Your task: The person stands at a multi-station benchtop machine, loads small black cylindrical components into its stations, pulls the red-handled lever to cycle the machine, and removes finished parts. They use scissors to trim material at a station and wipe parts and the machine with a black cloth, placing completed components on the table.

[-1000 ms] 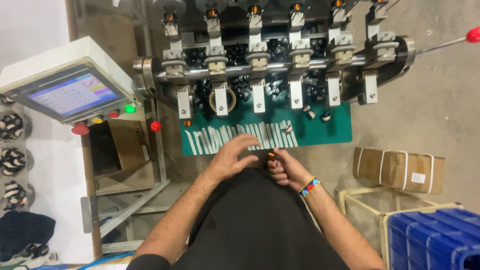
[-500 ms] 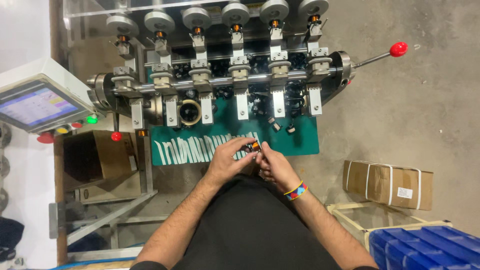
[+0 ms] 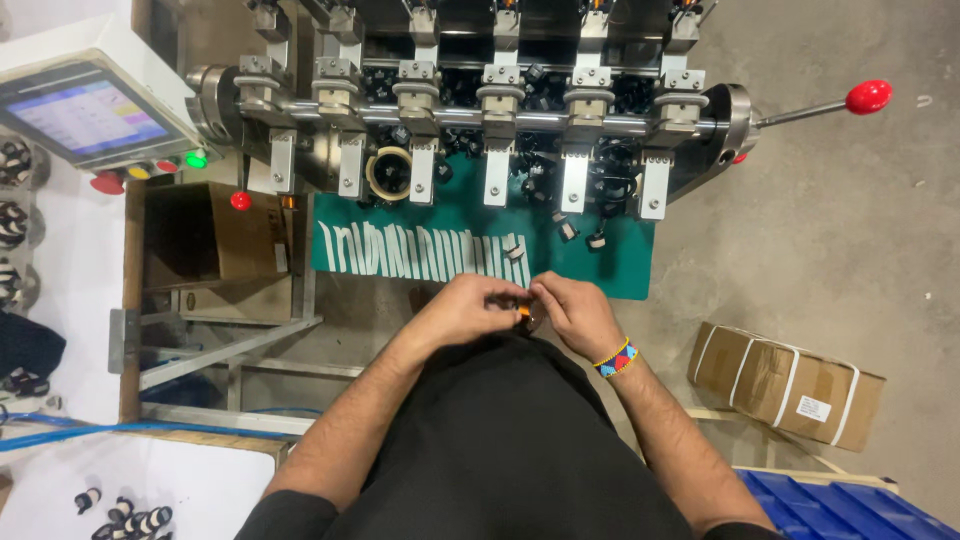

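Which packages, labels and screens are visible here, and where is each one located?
Touch screen: upper left, tilted grey-white housing, bluish display.
Strapped carton: floor at right, brown box with white straps.
White label: small rectangle on that carton's side.
Open carton: left of the green mat, brown, dark inside.

A green mat carries white strips; the lever knob is red.

a black top with short sleeves is worn, and a beaded, many-coloured bracelet on the right wrist.
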